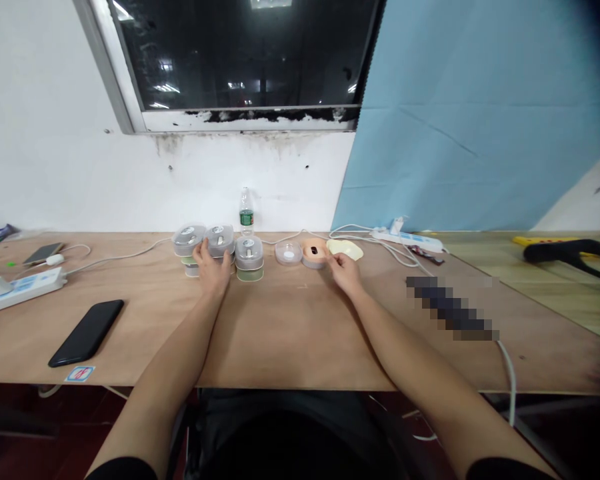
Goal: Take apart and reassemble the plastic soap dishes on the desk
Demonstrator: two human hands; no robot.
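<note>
Three small stacks of round lidded containers stand at the far middle of the wooden desk (pixel 280 333). My left hand (pixel 211 270) is wrapped around the middle stack (pixel 219 240), between the left stack (pixel 187 241) and the right stack (pixel 249 257). A clear lid (pixel 288 253) lies flat to the right of them. My right hand (pixel 344 272) touches the near side of an orange container (pixel 314 253) with its fingertips. A pale yellow bowl (pixel 345 249) sits just beyond that hand.
A black phone (pixel 87 332) lies at the near left, with a white power strip (pixel 20 288) and another phone (pixel 43 253) further left. A water bottle (pixel 247 211) stands by the wall. A second power strip (pixel 407 237) and cables lie at the right.
</note>
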